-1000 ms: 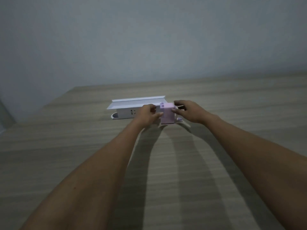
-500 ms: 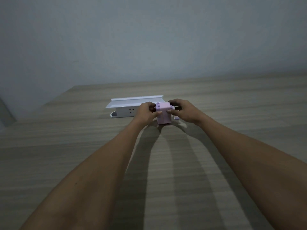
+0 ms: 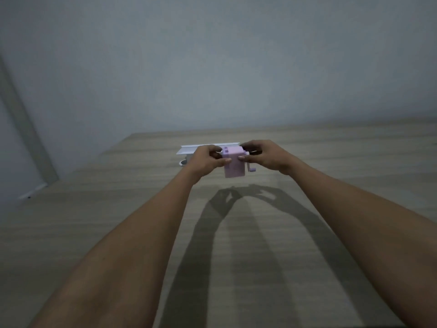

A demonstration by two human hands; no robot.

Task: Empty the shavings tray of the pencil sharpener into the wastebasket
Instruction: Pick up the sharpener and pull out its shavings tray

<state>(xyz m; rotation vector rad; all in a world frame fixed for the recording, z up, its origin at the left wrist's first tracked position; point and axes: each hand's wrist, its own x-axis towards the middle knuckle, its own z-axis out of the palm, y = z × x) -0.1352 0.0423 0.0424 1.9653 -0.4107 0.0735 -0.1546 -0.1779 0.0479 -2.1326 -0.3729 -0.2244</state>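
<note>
A small pink pencil sharpener point(image 3: 234, 165) with a purple crank handle on its right side is held up off the wooden table point(image 3: 118, 221); its shadow falls on the wood below. My left hand point(image 3: 207, 159) grips its left side, thumb on the front face. My right hand point(image 3: 264, 156) grips its right side and top, thumb on the front. The shavings tray cannot be told apart from the body. No wastebasket is in view.
A white power strip under a white angled cover point(image 3: 189, 150) lies on the table just behind my left hand. A grey wall rises beyond the table's far edge. The table's left edge runs diagonally at the left.
Both hands have lifted the sharpener off the table and drawn it slightly toward me; its crank side now shows on the right.
</note>
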